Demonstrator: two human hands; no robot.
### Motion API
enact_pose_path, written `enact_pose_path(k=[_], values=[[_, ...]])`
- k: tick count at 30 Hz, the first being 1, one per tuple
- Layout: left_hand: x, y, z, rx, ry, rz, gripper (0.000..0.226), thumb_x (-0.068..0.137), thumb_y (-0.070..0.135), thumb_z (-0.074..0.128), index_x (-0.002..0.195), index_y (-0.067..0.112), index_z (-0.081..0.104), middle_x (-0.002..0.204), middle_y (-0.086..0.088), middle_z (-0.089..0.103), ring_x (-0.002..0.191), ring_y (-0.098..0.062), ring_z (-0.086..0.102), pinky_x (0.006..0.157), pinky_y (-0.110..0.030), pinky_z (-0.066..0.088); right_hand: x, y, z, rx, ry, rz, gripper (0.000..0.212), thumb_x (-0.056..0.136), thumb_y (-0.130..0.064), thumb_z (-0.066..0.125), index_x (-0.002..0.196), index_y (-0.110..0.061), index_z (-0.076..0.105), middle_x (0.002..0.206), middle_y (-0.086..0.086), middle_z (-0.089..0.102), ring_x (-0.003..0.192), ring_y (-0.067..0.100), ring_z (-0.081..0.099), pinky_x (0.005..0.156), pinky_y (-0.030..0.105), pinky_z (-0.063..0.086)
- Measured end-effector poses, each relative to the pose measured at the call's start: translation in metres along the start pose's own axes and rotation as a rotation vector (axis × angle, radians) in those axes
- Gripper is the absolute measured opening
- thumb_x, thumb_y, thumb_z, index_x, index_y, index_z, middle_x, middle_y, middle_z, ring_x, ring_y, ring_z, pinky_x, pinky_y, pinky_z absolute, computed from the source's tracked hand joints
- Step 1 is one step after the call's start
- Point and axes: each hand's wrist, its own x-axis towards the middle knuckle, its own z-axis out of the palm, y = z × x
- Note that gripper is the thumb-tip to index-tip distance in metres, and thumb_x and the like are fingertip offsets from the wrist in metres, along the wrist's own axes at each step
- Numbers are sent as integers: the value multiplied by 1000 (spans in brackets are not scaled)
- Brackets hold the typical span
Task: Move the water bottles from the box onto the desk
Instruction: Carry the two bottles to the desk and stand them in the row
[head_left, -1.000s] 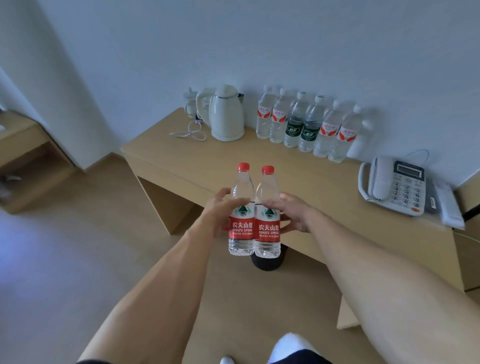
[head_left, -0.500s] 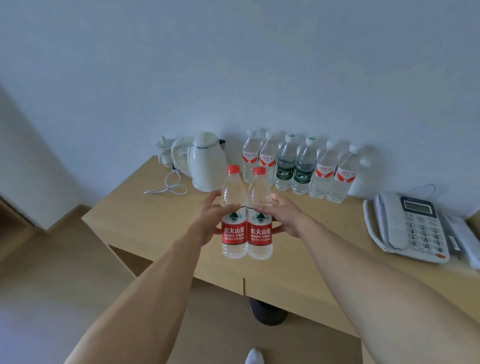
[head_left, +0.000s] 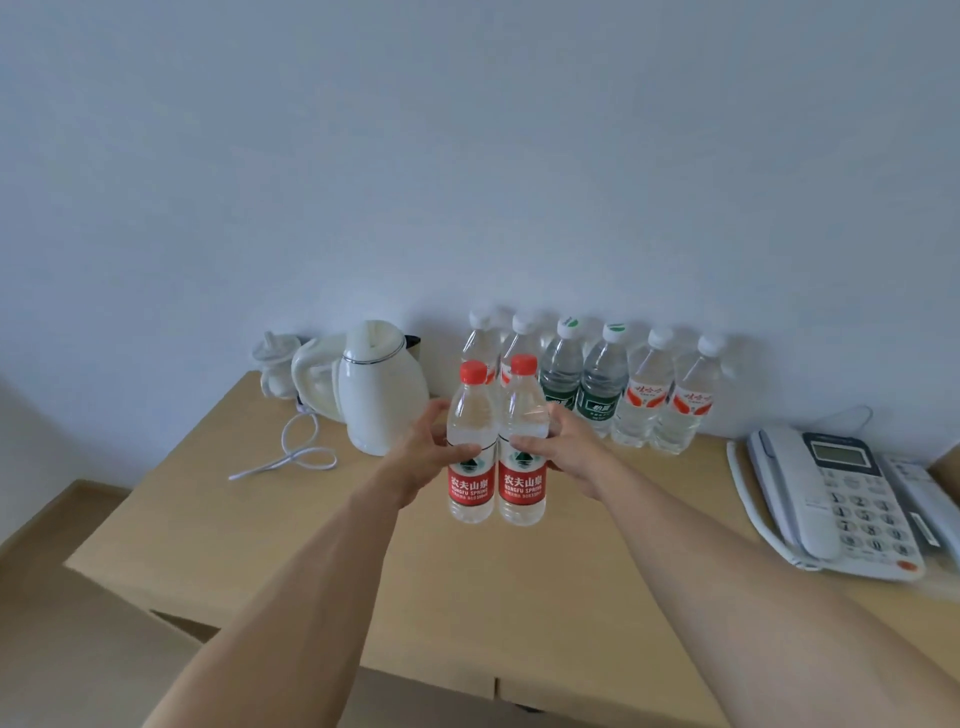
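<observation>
Seen from the head camera, two clear plastic water bottles with red caps and red labels stand upright and touching side by side, long axes vertical. The left hand (head_left: 423, 457) grips the left bottle (head_left: 470, 457) and the right hand (head_left: 563, 449) grips the right bottle (head_left: 522, 452), each at mid-body. They appear to hang above the middle of the light wooden desk (head_left: 291, 525), short of a row of six clear bottles (head_left: 597, 387) along its back edge. Setting them down looks like a straight lowering, both hands equally near.
</observation>
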Motion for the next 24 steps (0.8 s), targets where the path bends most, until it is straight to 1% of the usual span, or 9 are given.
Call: enact_pose_path(k=[2,4,5,9,11,14,19,21,24], values=[[10,-2,-6,33,2,20,59,82,3,80,129,25,52,118,-2,74,112,-22,68,98,-44,52,4,-1,3,-26,40,-23,53,73,-20,88,110,-38,55,105,-12,73,100,3,66,81,27,51],[20,-2,-11,67,20,38,59,80,4,82,127,26,54,124,2,68,114,-23,67,100,-48,52,6,-2,6,-82,90,-51,51,72,-21,89,105,-40,55,98,-17,73,95,-2,67,73,19,49],[24,-2,-13,84,23,47,59,80,4,82,127,26,54,125,4,65,113,-23,67,100,-48,52,7,-3,7,-110,112,-62,52,71,-21,89,105,-40,55,99,-18,72,95,-2,66,74,19,49],[37,-3,-20,151,41,81,59,79,7,83,127,28,55,122,11,64,111,-16,66,92,-38,55,11,-3,16,-245,208,-91,61,68,-24,91,119,-30,57,106,-22,61,102,2,59,85,26,47],[41,-3,-23,195,57,98,62,77,7,84,128,27,55,120,9,65,111,-15,64,88,-33,53,14,-4,20,-273,240,-100,62,67,-22,91,119,-27,58,105,-23,59,104,7,59,86,29,46],[46,-6,-26,244,74,120,65,74,6,85,129,24,55,120,5,66,111,-16,64,95,-41,53,16,-3,27,-343,275,-107,59,66,-23,92,111,-32,54,104,-21,59,101,8,58,82,27,44],[50,-15,-31,231,79,135,65,73,5,85,128,24,55,121,5,67,111,-17,65,97,-47,54,19,-1,33,-417,312,-101,64,64,-22,92,111,-35,51,103,-22,58,105,10,59,82,29,46],[51,-14,-33,231,54,135,66,72,5,86,126,27,55,120,8,67,111,-14,66,97,-46,54,21,-1,33,-432,321,-98,63,64,-22,91,112,-34,53,104,-21,59,105,11,59,83,30,48],[52,-13,-35,258,27,140,67,72,7,87,127,29,54,119,8,65,112,-14,65,95,-42,55,23,-3,34,-443,327,-90,67,64,-21,91,121,-27,56,113,-10,65,108,15,61,92,38,53]])
